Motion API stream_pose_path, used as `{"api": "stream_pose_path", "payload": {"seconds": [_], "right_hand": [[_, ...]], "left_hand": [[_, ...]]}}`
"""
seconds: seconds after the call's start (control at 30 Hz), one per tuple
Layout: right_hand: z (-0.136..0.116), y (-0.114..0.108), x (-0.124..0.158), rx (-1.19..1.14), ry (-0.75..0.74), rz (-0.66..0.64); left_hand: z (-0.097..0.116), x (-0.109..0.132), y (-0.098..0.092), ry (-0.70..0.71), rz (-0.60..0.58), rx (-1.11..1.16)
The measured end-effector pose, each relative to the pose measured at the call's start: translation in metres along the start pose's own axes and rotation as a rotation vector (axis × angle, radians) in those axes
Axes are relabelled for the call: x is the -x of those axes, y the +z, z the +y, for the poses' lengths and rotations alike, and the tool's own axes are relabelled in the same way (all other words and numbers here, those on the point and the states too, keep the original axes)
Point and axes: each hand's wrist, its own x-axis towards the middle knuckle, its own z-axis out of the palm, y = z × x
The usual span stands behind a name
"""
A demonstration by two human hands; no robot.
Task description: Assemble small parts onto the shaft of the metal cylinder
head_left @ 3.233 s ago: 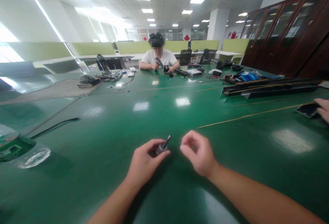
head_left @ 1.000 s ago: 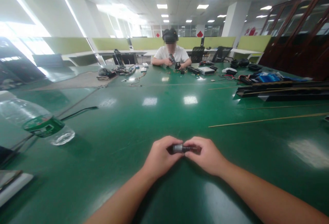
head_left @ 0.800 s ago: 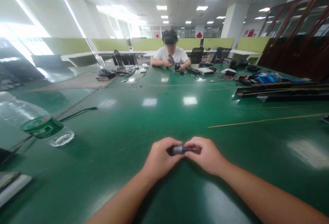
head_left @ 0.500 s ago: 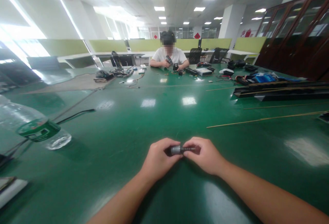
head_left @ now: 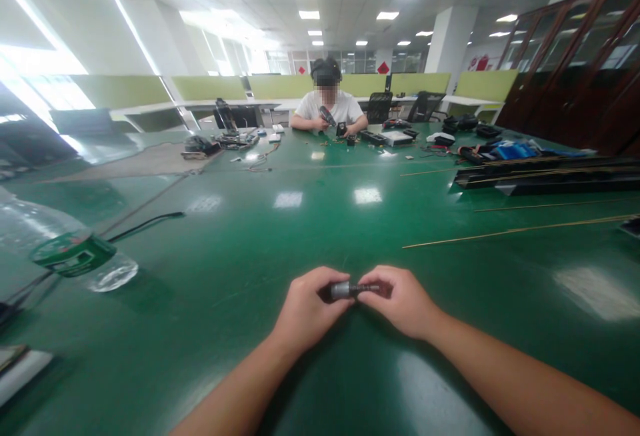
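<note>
A small grey metal cylinder with a thin, dark, ridged shaft [head_left: 342,290] is held level above the green table [head_left: 240,236]; its exact kind I cannot make out. My left hand [head_left: 306,306] is closed round the cylinder, thumb below and fingers above, and hides its left end. The thumb and fingers of my right hand [head_left: 400,299] pinch the shaft, whose far end disappears into the palm.
A clear plastic bottle with a green label [head_left: 75,254] lies at the left, by a black cable [head_left: 147,224]. Thin yellow rods [head_left: 500,233] and black channels [head_left: 545,179] lie right. Across the table a person [head_left: 327,106] holds a dark tool.
Both hands keep hold of the same piece. The right-hand fingers have shifted slightly at the shaft, and a little more of it shows.
</note>
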Motion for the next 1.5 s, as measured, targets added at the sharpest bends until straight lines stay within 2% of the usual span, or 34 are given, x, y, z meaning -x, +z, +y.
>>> {"api": "stream_pose_path", "payload": {"seconds": [0.33,1.37,1.5], "right_hand": [[-0.0009,-0.0005,0.0005,-0.009,0.053,0.061],[0.003,-0.0007,0.0006,-0.013,0.088,0.107],[0.0039,-0.0021,0.0006,-0.097,0.103,0.11]], "left_hand": [[-0.0044,-0.0001,-0.0021,-0.005,0.042,-0.026],[-0.0052,-0.0021,-0.0052,-0.069,0.074,-0.035],[-0.0065,-0.0038,-0.0053,-0.098,0.084,-0.026]]}}
